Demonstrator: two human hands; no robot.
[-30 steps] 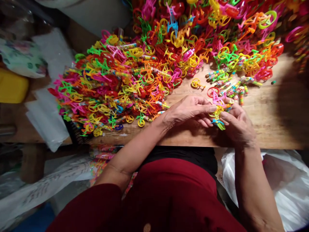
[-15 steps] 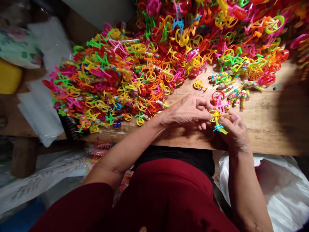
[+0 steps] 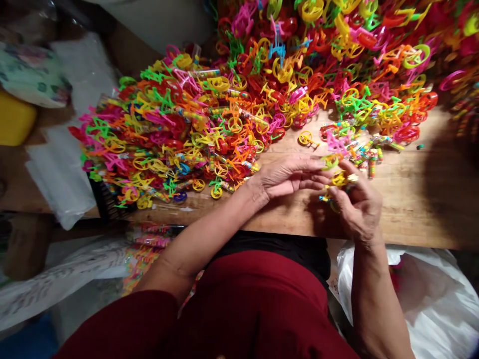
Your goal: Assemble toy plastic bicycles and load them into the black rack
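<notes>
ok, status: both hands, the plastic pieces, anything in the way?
Right hand gripping yellow plastic piece. Left hand fingertips-first at yellow-green ring, grip unclear. Striped tubes and loose yellow wheel just beyond, apparently not blocking.

Three o'clock in my view: pink plastic piece (image 3: pixel 337 143), blurred, at top; lime piece (image 3: pixel 331 162) toward six o'clock from it, at left hand (image 3: pixel 294 177) fingertips; yellow piece (image 3: pixel 339 178) below, between right hand (image 3: pixel 357 209) fingers. Can't tell if joined.

Unreadable lettering on white plastic (image 3: pixel 56 288)
</notes>
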